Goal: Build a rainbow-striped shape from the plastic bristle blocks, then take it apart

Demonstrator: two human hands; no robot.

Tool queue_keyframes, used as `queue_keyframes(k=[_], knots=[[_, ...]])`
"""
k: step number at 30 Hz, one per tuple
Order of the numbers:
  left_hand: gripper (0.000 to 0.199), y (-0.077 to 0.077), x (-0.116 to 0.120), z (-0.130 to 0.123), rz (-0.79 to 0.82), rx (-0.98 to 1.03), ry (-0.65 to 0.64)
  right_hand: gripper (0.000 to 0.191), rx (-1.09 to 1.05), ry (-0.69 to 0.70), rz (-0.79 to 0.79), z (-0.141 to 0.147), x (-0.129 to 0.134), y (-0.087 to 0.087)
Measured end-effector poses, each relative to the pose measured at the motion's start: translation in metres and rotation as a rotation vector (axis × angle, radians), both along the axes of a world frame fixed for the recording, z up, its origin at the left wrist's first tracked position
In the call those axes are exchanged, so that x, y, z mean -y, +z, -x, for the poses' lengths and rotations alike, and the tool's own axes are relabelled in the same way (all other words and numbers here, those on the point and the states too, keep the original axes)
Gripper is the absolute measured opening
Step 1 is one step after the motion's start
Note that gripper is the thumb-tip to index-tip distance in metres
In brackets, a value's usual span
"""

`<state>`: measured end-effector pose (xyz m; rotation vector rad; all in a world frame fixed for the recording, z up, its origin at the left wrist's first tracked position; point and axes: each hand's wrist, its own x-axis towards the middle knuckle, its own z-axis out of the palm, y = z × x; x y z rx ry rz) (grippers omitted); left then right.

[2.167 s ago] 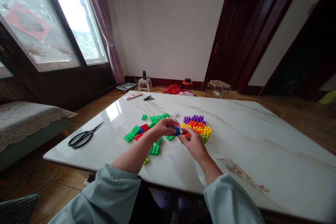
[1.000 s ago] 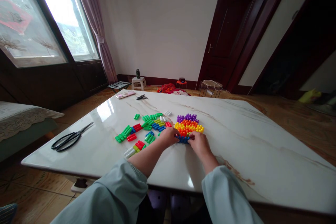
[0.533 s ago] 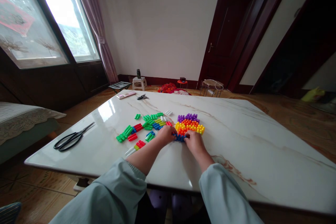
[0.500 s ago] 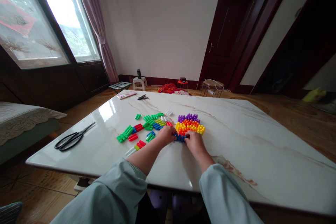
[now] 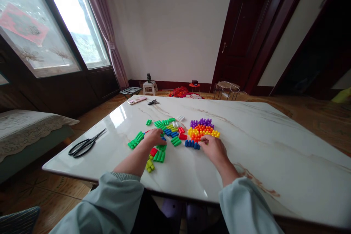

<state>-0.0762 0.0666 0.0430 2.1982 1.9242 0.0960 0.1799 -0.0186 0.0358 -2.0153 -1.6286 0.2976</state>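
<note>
Left hand (image 5: pixel 153 138) has moved off, half-curled over loose pieces (image 5: pixel 159 157).

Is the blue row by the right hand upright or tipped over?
Upright: the blue row stands with its rounded ends up.

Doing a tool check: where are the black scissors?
In the head view, the black scissors lie on the white table near its left edge, left of the leftmost green pieces and the left hand.

No lettering (nor any number) can be read.
</note>
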Motion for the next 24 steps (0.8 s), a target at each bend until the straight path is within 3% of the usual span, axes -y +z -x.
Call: queue_keyframes(k=[5,12,15,19,21,24], knots=[[0.049,-0.010,0.001,-0.004,0.032,0.055,-0.052,0.012,-0.023,0.039,-0.014,0.004,-0.003,-0.006],[0.032,-0.012,-0.001,-0.020,-0.029,0.135,-0.009,0.010,-0.076,0.083,-0.041,0.006,-0.002,-0.008],[0.023,-0.006,0.002,-0.032,0.033,0.516,0.044,0.013,-0.179,0.115,-0.103,0.010,-0.005,-0.012],[0.022,0.005,0.014,-0.057,0.439,1.258,0.068,0.024,-0.397,0.189,-0.201,0.020,-0.007,-0.013],[0.024,0.010,0.019,-0.068,0.567,1.444,0.034,0.030,-0.489,0.240,-0.259,0.026,-0.006,-0.011],[0.020,0.014,0.023,-0.079,0.637,1.566,0.031,0.033,-0.544,0.244,-0.375,0.033,-0.005,-0.006]])
